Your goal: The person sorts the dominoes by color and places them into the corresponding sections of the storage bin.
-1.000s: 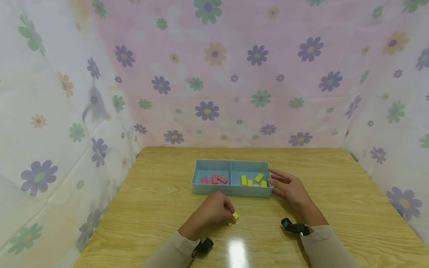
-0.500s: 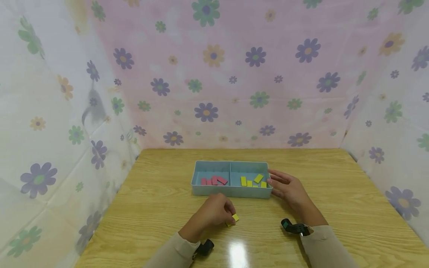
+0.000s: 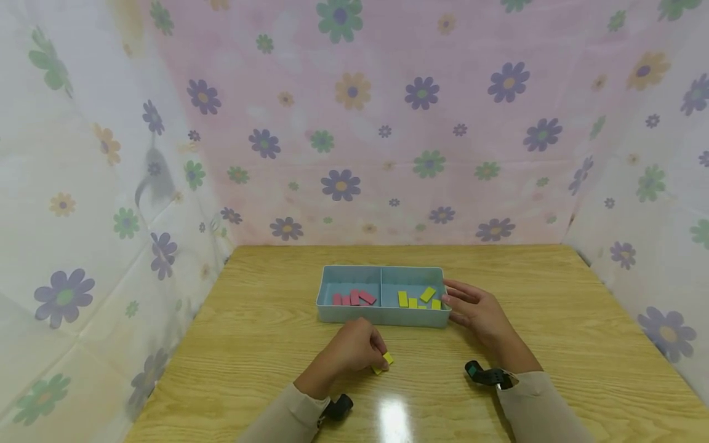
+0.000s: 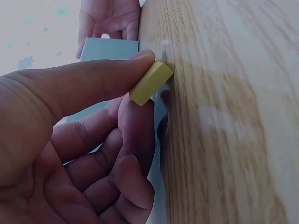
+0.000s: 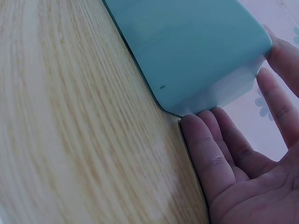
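My left hand (image 3: 357, 347) pinches a small yellow block (image 4: 152, 83) between thumb and fingertips, low over the table in front of the box. In the left wrist view the block is tilted, one end close to the wood. A light blue two-compartment box (image 3: 354, 315) stands beyond that hand. Several pink blocks (image 3: 355, 298) lie in its left compartment and several yellow blocks (image 3: 402, 299) in its right one. At the box's right end, my right hand (image 3: 480, 314) touches the end wall with fairly straight fingers (image 5: 201, 140). The front wall hides part of the blocks inside.
The wood-grain table (image 3: 266, 289) reaches back to a flowered cloth (image 3: 388, 203), which also hangs along both sides. Each wrist wears a black strapped device, such as the right wrist camera (image 3: 487, 375). A light reflection shines on the table near the front.
Both hands keep nearly the same place. The left hand still pinches the yellow block, with only a very slight shift, and the box and its blocks stay put.
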The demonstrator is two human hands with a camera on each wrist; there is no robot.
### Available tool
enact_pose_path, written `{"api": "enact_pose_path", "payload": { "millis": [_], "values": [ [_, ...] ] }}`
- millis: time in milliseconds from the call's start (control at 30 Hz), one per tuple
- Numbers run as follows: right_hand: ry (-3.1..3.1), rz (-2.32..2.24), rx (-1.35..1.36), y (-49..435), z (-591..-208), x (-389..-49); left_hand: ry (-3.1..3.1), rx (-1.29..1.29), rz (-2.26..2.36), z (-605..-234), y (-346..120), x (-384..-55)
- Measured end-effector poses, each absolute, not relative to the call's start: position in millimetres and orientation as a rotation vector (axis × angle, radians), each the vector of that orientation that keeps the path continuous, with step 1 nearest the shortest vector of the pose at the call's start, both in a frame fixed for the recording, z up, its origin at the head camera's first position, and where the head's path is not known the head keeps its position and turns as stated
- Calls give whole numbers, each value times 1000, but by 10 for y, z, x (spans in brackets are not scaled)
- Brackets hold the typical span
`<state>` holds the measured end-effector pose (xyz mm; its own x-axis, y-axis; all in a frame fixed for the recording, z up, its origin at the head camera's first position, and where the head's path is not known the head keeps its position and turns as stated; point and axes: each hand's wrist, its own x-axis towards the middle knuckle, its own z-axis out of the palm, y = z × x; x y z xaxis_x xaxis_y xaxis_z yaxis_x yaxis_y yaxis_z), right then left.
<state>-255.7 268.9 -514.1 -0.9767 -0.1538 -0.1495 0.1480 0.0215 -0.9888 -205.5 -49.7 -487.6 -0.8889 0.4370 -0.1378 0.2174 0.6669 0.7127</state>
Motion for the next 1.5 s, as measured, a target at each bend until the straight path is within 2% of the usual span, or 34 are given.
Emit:
{"api": "enact_pose_path", "payload": {
  "millis": [1200,1500],
  "values": [
    [2014,-2105,-1,2692,-5150,-2581,2547,484,1204,-4612,-439,-2136],
    [2018,-2106,-10,2694,-5150,-2567,2585,545,1198,-4538,-378,-2212]
  ]
}}
